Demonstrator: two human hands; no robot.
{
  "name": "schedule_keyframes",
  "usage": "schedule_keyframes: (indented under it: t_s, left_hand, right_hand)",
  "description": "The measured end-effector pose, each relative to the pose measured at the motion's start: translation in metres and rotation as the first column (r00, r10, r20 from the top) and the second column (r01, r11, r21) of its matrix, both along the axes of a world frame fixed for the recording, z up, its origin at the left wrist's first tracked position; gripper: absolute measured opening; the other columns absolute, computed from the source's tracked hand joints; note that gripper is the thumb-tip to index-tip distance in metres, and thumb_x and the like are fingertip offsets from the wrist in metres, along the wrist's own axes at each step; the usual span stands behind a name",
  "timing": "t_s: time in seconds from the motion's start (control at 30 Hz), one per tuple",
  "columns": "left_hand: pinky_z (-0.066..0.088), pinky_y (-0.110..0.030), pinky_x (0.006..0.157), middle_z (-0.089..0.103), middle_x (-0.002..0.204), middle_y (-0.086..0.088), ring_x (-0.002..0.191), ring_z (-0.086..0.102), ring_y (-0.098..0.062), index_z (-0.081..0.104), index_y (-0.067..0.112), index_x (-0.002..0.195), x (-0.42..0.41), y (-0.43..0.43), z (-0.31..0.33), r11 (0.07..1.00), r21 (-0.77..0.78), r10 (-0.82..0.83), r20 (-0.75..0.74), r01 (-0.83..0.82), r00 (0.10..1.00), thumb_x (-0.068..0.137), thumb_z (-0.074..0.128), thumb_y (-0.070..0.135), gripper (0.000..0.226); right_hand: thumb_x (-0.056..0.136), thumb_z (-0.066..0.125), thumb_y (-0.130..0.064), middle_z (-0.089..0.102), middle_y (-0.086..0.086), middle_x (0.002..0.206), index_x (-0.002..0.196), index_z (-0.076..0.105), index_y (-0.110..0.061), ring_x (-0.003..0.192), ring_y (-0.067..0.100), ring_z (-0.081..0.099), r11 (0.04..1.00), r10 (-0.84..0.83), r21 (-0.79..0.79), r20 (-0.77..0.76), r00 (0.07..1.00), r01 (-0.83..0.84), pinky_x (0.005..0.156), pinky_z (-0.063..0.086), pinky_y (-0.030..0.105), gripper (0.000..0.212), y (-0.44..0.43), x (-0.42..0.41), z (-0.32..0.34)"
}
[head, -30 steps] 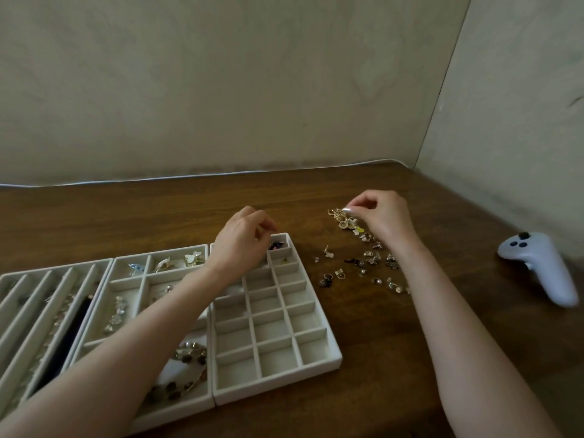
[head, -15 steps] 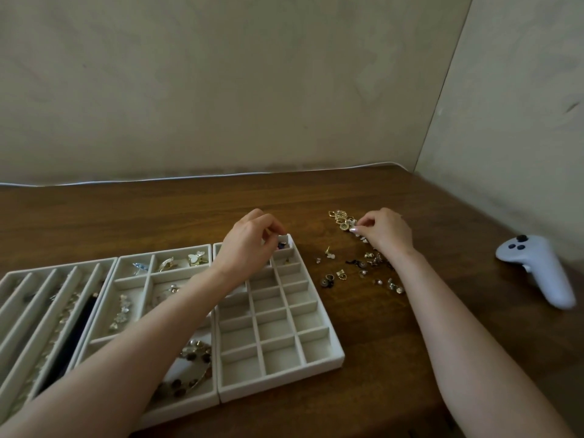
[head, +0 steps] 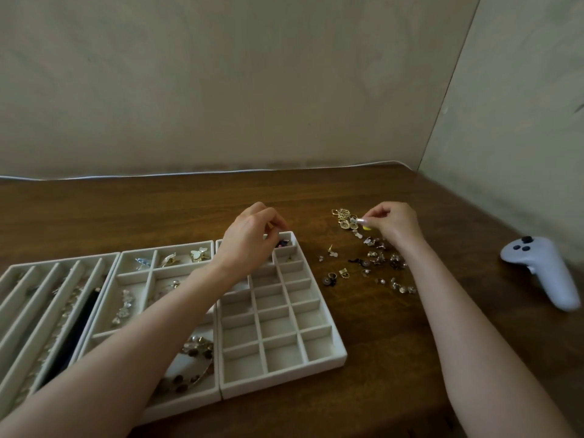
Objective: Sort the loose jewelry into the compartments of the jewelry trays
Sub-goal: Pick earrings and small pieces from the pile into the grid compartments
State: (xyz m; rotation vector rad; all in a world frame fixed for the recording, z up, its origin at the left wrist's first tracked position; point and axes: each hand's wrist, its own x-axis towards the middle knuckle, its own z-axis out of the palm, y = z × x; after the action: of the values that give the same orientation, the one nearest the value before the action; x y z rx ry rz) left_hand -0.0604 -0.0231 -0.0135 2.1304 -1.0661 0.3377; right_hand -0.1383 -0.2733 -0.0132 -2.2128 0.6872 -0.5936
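1. The left hand [head: 249,238] hangs over the upper right corner of the grid tray [head: 284,376], just left of the frame's centre. Its fingertips are bunched together and point down. Whether they pinch a piece I cannot tell.
2. Right below those fingertips, a small dark piece [head: 281,243] lies in the tray's top right compartment. Most of the other cells in view are bare.
3. The right hand [head: 395,222] sits right of centre, thumb and forefinger pressed together on a piece at the upper end of the loose jewelry [head: 373,257].
4. The loose jewelry is scattered in a band running down and to the right under that wrist. It is mostly gold bits with a few dark ones, close beside the grid tray's right wall but apart from it.
5. The middle tray [head: 167,247] touches the grid tray's left side and holds butterfly-shaped pieces and a beaded bracelet. The slotted tray [head: 60,261] at lower left holds chains and a dark strip.
6. All of this rests on a dark wooden table [head: 126,210] set into a corner of plain beige walls [head: 252,74]. A white cable [head: 189,174] runs along the table's back edge.
7. A white controller [head: 543,273] lies at the right edge of the frame, well apart from the jewelry. Bare wood lies between them, and also above the trays.
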Motion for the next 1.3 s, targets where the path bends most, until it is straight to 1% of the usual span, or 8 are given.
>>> schedule_keyframes:
  t_s: [0.2,0.33,0.5,0.7,0.83,0.97,1.2,1.3]
  left_hand:
    - [0.048,-0.027,0.070,0.056,0.099,0.002,0.085,0.054,-0.012,0.066,0.013,0.095,0.002,0.001,-0.002,0.998,-0.007,0.064,0.006,-0.064,0.998,0.089,0.054,0.008,0.014]
    - [0.046,-0.025,0.069,0.058,0.103,0.000,0.086,0.054,-0.011,0.066,0.014,0.095,0.006,0.002,-0.002,0.989,0.008,0.147,-0.029,-0.147,0.989,0.090,0.054,0.012,0.014]
    - [0.046,-0.026,0.069,0.059,0.104,-0.001,0.085,0.054,-0.012,0.066,0.015,0.095,0.008,0.003,-0.003,0.984,0.028,0.175,-0.054,-0.174,0.983,0.089,0.054,0.012,0.014]
    - [0.050,-0.031,0.074,0.059,0.105,-0.002,0.090,0.056,-0.017,0.066,0.013,0.096,0.007,0.003,-0.003,0.988,0.034,0.154,-0.067,-0.152,0.986,0.090,0.052,0.008,0.017]
    - [0.044,-0.027,0.071,0.058,0.104,-0.002,0.091,0.055,-0.018,0.066,0.013,0.095,0.004,0.002,-0.003,0.989,0.043,0.143,-0.064,-0.140,0.988,0.088,0.048,0.002,0.022]
    - [0.042,-0.026,0.070,0.058,0.104,-0.002,0.090,0.053,-0.015,0.066,0.013,0.095,0.004,0.002,-0.002,0.989,0.039,0.144,-0.067,-0.141,0.987,0.088,0.048,0.003,0.022]
    - [0.049,-0.031,0.075,0.059,0.106,-0.003,0.091,0.054,-0.015,0.066,0.013,0.095,0.003,0.002,0.000,0.991,0.036,0.131,-0.071,-0.129,0.989,0.090,0.049,0.005,0.019]
    - [0.051,-0.032,0.075,0.058,0.106,-0.003,0.090,0.055,-0.016,0.066,0.013,0.094,0.003,0.002,0.001,0.990,0.034,0.139,-0.073,-0.137,0.988,0.090,0.049,0.006,0.019]
  right_hand:
    - [0.079,0.073,-0.016,0.068,-0.004,0.084,0.082,0.069,-0.018,0.081,0.006,0.062,0.958,0.200,0.166,0.199,0.959,-0.234,0.074,0.046,0.019,0.005,0.033,-0.008,0.019]
    - [0.081,0.070,-0.019,0.068,-0.004,0.084,0.085,0.069,-0.017,0.079,0.006,0.062,0.876,0.455,0.099,0.152,0.877,-0.471,0.070,0.048,0.017,0.004,0.078,-0.001,0.018]
    - [0.080,0.072,-0.019,0.063,-0.006,0.086,0.081,0.070,-0.021,0.076,0.006,0.054,0.856,0.517,-0.020,0.058,0.854,-0.517,0.070,0.045,0.020,0.003,0.098,0.010,0.005]
    - [0.088,0.063,-0.023,0.065,-0.006,0.097,0.098,0.069,-0.017,0.085,0.003,0.057,0.961,0.229,-0.179,0.074,0.971,-0.213,0.073,0.042,0.014,0.013,0.055,0.008,0.008]
    - [0.089,0.062,-0.021,0.063,0.003,0.112,0.098,0.070,-0.021,0.096,0.015,0.058,0.951,-0.035,-0.307,-0.023,0.999,0.026,0.089,0.047,0.032,0.012,0.012,0.010,-0.005]
    - [0.089,0.062,-0.023,0.059,0.004,0.122,0.105,0.069,-0.022,0.116,0.024,0.052,0.943,-0.065,-0.331,-0.160,0.985,0.009,0.099,0.043,0.039,0.018,-0.002,0.015,-0.017]
    - [0.085,0.066,-0.029,0.062,0.001,0.109,0.097,0.069,-0.024,0.109,0.021,0.054,0.929,-0.048,-0.370,-0.129,0.990,-0.004,0.088,0.045,0.035,0.013,0.004,0.017,-0.020]
    - [0.086,0.065,-0.028,0.064,0.001,0.105,0.092,0.070,-0.021,0.099,0.017,0.058,0.919,-0.066,-0.394,-0.099,0.993,0.022,0.095,0.045,0.038,0.010,0.006,0.015,-0.017]
